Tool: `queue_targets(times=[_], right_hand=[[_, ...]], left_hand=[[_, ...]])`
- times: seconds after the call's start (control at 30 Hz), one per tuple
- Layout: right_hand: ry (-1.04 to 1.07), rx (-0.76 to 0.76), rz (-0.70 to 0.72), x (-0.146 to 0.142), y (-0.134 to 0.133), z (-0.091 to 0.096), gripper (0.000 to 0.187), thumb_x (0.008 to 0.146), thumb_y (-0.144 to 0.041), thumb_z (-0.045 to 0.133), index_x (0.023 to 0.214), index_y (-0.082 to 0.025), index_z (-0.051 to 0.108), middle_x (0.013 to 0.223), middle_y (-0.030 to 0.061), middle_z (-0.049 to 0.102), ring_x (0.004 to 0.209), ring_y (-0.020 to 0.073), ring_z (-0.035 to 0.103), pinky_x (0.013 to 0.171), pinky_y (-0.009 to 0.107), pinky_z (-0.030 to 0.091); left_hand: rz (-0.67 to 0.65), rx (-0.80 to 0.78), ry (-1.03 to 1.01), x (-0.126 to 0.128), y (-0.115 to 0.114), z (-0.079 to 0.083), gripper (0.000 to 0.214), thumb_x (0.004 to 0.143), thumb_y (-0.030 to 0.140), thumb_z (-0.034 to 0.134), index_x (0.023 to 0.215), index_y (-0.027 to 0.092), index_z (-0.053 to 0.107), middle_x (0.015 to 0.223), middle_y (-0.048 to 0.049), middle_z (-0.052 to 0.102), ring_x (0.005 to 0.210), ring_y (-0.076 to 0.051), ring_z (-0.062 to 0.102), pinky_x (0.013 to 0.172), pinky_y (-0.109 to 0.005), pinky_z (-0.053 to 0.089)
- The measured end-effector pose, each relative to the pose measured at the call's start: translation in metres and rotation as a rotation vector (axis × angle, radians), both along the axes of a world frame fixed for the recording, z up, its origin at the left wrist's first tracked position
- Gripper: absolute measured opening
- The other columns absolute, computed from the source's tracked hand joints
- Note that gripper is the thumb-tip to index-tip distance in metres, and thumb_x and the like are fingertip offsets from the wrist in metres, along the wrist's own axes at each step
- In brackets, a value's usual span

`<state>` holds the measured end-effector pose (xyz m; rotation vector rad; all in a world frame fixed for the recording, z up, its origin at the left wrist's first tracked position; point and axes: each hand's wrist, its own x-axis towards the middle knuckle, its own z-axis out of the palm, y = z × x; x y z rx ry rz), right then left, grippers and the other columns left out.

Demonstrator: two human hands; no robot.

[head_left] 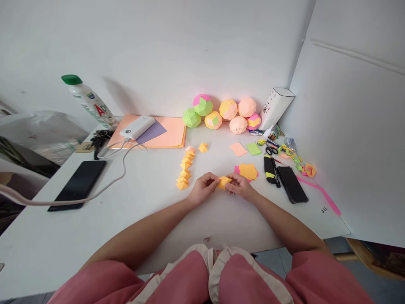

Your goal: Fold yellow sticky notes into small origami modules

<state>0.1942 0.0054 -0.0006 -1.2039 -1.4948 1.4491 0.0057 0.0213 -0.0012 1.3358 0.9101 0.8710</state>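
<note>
Between my two hands is a folded piece of orange paper [224, 182], held just above the white table. My left hand [204, 187] pinches its left corner, and the fingers of my right hand [241, 186] are closed on its right side. To the left of my left hand runs a row of folded orange paper pieces [185, 171]. One more folded orange piece [203, 147] lies apart from the row, farther back. Just beyond my right hand sits a stack of orange paper squares [248, 171] with pink ones showing underneath.
Several paper balls [228, 109] stand against the wall. Peach [238, 149] and green [253, 148] squares lie at centre right. A cutter [269, 169], scissors [271, 150] and a phone [292, 184] are at right. A tablet-like black device [78, 184], power bank [137, 127] and cable occupy the left.
</note>
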Motion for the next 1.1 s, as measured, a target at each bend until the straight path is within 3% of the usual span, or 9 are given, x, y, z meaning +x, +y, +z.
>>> queue_targets(times=[0.13, 0.33, 0.43, 0.57, 0.73, 0.9, 1.1], right_hand=[[-0.016, 0.003, 0.01, 0.0, 0.001, 0.002, 0.03, 0.075, -0.039, 0.063, 0.095, -0.018, 0.056, 0.074, -0.0001, 0.061, 0.054, 0.0079, 0.054, 0.047, 0.019, 0.042], [0.012, 0.02, 0.023, 0.002, 0.004, 0.003, 0.025, 0.079, -0.04, 0.058, 0.086, -0.016, 0.06, 0.057, -0.0025, 0.056, 0.049, 0.0086, 0.051, 0.047, 0.021, 0.041], [0.015, 0.029, 0.038, 0.002, 0.004, 0.003, 0.028, 0.079, -0.04, 0.059, 0.093, -0.016, 0.062, 0.061, -0.0017, 0.057, 0.049, 0.0083, 0.051, 0.047, 0.021, 0.042], [0.032, 0.035, 0.028, 0.003, 0.004, -0.001, 0.033, 0.077, -0.037, 0.061, 0.102, -0.016, 0.061, 0.062, -0.0026, 0.055, 0.05, 0.008, 0.052, 0.047, 0.022, 0.043], [0.112, 0.026, -0.005, 0.005, 0.005, -0.004, 0.038, 0.074, -0.034, 0.065, 0.108, -0.019, 0.057, 0.067, -0.0037, 0.055, 0.05, 0.0082, 0.056, 0.047, 0.022, 0.045], [0.09, 0.01, -0.007, 0.006, 0.006, -0.007, 0.029, 0.074, -0.035, 0.066, 0.094, -0.016, 0.062, 0.059, -0.0025, 0.059, 0.049, 0.0093, 0.055, 0.048, 0.023, 0.046], [0.057, 0.023, -0.049, 0.004, 0.003, -0.004, 0.026, 0.072, -0.035, 0.067, 0.089, -0.016, 0.063, 0.058, -0.002, 0.06, 0.049, 0.0094, 0.055, 0.046, 0.023, 0.046]], left_hand=[[0.006, -0.148, -0.067, -0.002, 0.001, 0.004, 0.034, 0.074, 0.049, 0.058, 0.08, 0.018, 0.048, 0.06, 0.0008, 0.06, 0.05, -0.009, 0.05, 0.052, -0.024, 0.042], [-0.1, -0.123, -0.022, -0.001, -0.002, 0.005, 0.034, 0.074, 0.05, 0.058, 0.078, 0.016, 0.052, 0.073, -0.0018, 0.061, 0.063, -0.012, 0.057, 0.055, -0.023, 0.043], [-0.103, -0.099, -0.037, -0.001, -0.003, 0.005, 0.035, 0.077, 0.048, 0.056, 0.091, 0.016, 0.052, 0.076, -0.002, 0.059, 0.063, -0.011, 0.055, 0.054, -0.023, 0.043], [-0.099, -0.096, -0.098, 0.0, -0.002, 0.002, 0.044, 0.077, 0.041, 0.059, 0.11, 0.021, 0.04, 0.084, -0.0005, 0.056, 0.064, -0.01, 0.057, 0.052, -0.021, 0.042], [-0.15, -0.067, -0.139, -0.001, -0.001, -0.001, 0.038, 0.079, 0.038, 0.058, 0.107, 0.022, 0.037, 0.08, 0.0022, 0.053, 0.064, -0.01, 0.056, 0.054, -0.021, 0.043], [-0.238, -0.048, -0.121, -0.002, -0.001, -0.006, 0.033, 0.08, 0.037, 0.057, 0.106, 0.019, 0.047, 0.088, -0.0034, 0.057, 0.076, -0.013, 0.058, 0.069, -0.028, 0.047], [-0.204, -0.067, -0.117, -0.001, -0.001, -0.009, 0.035, 0.077, 0.039, 0.061, 0.103, 0.018, 0.051, 0.092, -0.0055, 0.06, 0.078, -0.015, 0.059, 0.071, -0.031, 0.048]])
